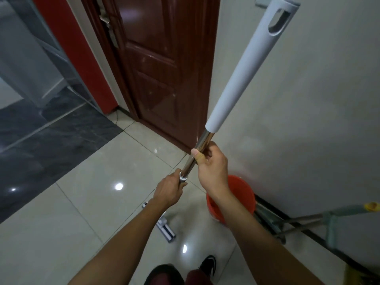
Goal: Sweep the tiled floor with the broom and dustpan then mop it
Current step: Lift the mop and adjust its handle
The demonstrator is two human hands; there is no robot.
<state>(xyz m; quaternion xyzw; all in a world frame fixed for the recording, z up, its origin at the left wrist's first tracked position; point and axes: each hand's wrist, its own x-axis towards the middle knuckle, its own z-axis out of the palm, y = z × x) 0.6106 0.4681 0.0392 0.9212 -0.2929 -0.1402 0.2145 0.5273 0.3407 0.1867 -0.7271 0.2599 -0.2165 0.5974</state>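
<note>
The mop pole (pixel 236 87) rises steeply from the floor; the left hand (pixel 168 190) grips it lower, the right hand (pixel 211 167) higher.

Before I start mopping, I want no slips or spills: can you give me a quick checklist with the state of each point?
1. Both hands on the mop pole: ok, left hand low, right hand higher.
2. Mop head on the tiled floor: ok.
3. Orange bucket away from the mop head: ok, against the wall.
4. Water in bucket: cannot tell.
5. Broom and dustpan out of the way: ok, along the wall.
</note>
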